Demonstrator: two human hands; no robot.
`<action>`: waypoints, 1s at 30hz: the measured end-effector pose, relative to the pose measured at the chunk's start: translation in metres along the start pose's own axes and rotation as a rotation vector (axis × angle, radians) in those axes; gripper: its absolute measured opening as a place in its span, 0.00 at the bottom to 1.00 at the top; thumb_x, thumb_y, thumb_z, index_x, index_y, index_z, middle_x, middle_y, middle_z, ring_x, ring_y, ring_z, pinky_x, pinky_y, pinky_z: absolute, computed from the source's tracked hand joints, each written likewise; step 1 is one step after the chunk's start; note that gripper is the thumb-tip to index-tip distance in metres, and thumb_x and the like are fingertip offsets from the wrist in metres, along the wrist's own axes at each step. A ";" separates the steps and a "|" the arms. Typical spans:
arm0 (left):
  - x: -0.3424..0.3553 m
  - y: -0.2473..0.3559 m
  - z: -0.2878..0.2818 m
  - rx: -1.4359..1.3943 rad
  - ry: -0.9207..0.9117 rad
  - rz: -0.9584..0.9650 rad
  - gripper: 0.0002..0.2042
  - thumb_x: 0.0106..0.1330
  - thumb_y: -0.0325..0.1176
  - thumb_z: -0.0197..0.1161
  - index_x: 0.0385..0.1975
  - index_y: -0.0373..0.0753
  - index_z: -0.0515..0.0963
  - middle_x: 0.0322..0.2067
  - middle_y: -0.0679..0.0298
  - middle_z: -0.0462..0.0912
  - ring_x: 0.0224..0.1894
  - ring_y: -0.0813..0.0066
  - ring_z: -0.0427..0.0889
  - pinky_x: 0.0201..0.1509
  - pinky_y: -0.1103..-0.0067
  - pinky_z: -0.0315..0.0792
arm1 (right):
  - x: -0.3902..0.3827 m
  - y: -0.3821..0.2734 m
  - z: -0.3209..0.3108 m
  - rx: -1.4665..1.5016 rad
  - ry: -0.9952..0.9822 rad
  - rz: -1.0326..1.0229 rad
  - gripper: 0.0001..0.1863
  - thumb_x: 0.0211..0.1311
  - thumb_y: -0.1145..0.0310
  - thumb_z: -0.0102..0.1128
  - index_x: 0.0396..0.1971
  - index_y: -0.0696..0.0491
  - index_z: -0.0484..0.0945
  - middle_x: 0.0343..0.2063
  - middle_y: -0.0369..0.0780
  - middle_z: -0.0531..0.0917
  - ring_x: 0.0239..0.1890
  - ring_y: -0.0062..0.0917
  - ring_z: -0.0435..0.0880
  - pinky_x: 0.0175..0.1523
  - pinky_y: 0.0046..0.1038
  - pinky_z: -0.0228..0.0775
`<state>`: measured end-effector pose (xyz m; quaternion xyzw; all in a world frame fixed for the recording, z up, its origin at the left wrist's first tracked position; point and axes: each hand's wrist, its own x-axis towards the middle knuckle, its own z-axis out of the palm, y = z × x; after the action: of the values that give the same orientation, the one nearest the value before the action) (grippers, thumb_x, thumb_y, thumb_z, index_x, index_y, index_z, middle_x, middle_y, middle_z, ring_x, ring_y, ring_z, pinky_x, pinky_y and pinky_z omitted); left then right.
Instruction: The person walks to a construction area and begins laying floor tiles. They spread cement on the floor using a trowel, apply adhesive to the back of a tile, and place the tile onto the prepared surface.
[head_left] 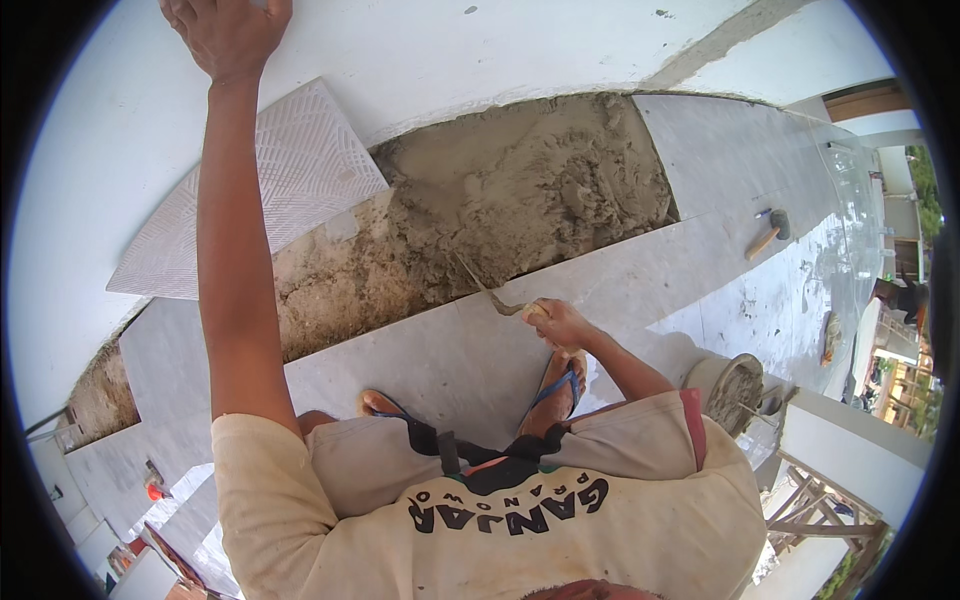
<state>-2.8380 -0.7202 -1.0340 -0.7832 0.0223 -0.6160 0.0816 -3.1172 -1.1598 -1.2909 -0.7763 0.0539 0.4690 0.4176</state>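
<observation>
My left hand (228, 32) is braced against the white wall (440, 50) at the top, fingers spread and partly cut off by the frame edge. My right hand (555, 325) grips a mortar-coated trowel (499, 300), whose thin blade lies at the lower edge of a patch of wet grey mortar (520, 180). Left of the mortar is a rough, crumbly strip of substrate (330, 300). A square tile (300, 160) rests at the wall, its textured back showing, partly behind my left forearm.
Laid grey tiles (700, 170) surround the trench and run under my sandalled feet (548, 395). A rubber mallet (772, 232) lies on the right. A bucket of mortar (730, 390) stands by my right side, near a wooden trestle (820, 505). Small tools (155, 485) lie at lower left.
</observation>
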 end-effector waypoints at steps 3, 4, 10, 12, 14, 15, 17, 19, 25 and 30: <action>-0.003 -0.003 0.000 0.005 0.031 0.067 0.37 0.59 0.31 0.64 0.70 0.38 0.56 0.73 0.53 0.50 0.76 0.53 0.43 0.78 0.59 0.38 | 0.010 0.013 -0.023 -0.006 0.133 0.009 0.20 0.65 0.51 0.58 0.34 0.56 0.76 0.20 0.36 0.76 0.18 0.21 0.76 0.23 0.27 0.70; -0.003 -0.003 0.000 0.009 0.033 0.073 0.37 0.59 0.32 0.64 0.70 0.38 0.56 0.73 0.53 0.50 0.76 0.53 0.43 0.78 0.59 0.37 | 0.011 0.017 -0.033 -0.005 0.194 0.012 0.21 0.64 0.51 0.58 0.34 0.57 0.76 0.20 0.36 0.76 0.18 0.21 0.77 0.23 0.27 0.71; -0.004 -0.045 0.030 -0.350 -0.244 -0.061 0.36 0.61 0.32 0.63 0.70 0.38 0.55 0.73 0.53 0.49 0.76 0.53 0.43 0.78 0.58 0.37 | 0.017 0.041 -0.096 0.309 0.393 0.065 0.19 0.66 0.52 0.55 0.32 0.55 0.75 0.19 0.34 0.74 0.16 0.20 0.75 0.21 0.27 0.70; -0.005 -0.011 0.015 -0.146 -0.163 -0.074 0.36 0.62 0.32 0.62 0.70 0.38 0.55 0.73 0.53 0.49 0.76 0.53 0.43 0.77 0.58 0.37 | 0.015 0.046 -0.124 0.290 0.400 0.135 0.18 0.67 0.52 0.55 0.33 0.54 0.75 0.19 0.34 0.74 0.16 0.20 0.74 0.21 0.26 0.70; -0.003 -0.013 0.015 -0.123 -0.155 -0.047 0.36 0.62 0.31 0.62 0.70 0.38 0.55 0.73 0.53 0.49 0.76 0.53 0.42 0.77 0.58 0.37 | 0.010 0.035 -0.124 0.267 0.393 0.122 0.16 0.66 0.53 0.56 0.31 0.51 0.73 0.19 0.34 0.74 0.15 0.18 0.73 0.19 0.25 0.69; -0.009 -0.046 0.028 -0.300 -0.258 -0.040 0.35 0.62 0.31 0.61 0.70 0.37 0.55 0.73 0.52 0.48 0.76 0.53 0.42 0.77 0.58 0.37 | 0.006 0.023 -0.114 0.279 0.379 0.086 0.16 0.65 0.53 0.56 0.31 0.52 0.74 0.19 0.35 0.74 0.15 0.19 0.74 0.20 0.25 0.69; -0.014 -0.055 0.028 -0.463 -0.407 -0.087 0.35 0.62 0.31 0.61 0.70 0.37 0.55 0.73 0.52 0.48 0.76 0.53 0.42 0.77 0.57 0.36 | -0.005 0.014 -0.101 0.306 0.368 0.043 0.17 0.64 0.53 0.57 0.32 0.53 0.74 0.20 0.37 0.76 0.16 0.20 0.75 0.20 0.26 0.70; -0.009 -0.038 0.017 -0.486 -0.441 -0.131 0.36 0.62 0.31 0.60 0.71 0.37 0.55 0.73 0.52 0.48 0.76 0.53 0.41 0.77 0.57 0.36 | -0.003 0.037 -0.106 -0.214 0.697 -0.225 0.17 0.64 0.53 0.59 0.34 0.54 0.74 0.20 0.39 0.77 0.16 0.22 0.77 0.20 0.27 0.70; -0.002 0.006 0.004 0.021 0.036 0.029 0.36 0.62 0.32 0.60 0.71 0.37 0.55 0.73 0.51 0.48 0.76 0.52 0.41 0.77 0.58 0.36 | 0.017 0.054 -0.149 -0.173 0.672 -0.013 0.19 0.63 0.56 0.59 0.40 0.58 0.72 0.18 0.41 0.77 0.16 0.26 0.79 0.20 0.32 0.72; -0.003 -0.012 -0.006 0.003 -0.220 -0.067 0.35 0.62 0.33 0.59 0.71 0.36 0.55 0.74 0.51 0.47 0.76 0.52 0.40 0.78 0.58 0.35 | 0.020 0.041 -0.119 -0.245 0.446 0.130 0.19 0.62 0.57 0.57 0.40 0.59 0.72 0.22 0.46 0.81 0.20 0.33 0.83 0.25 0.37 0.76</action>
<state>-2.8456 -0.7083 -1.0331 -0.8464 -0.0140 -0.5285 0.0642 -3.0441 -1.2633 -1.3060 -0.9003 0.1374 0.3151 0.2670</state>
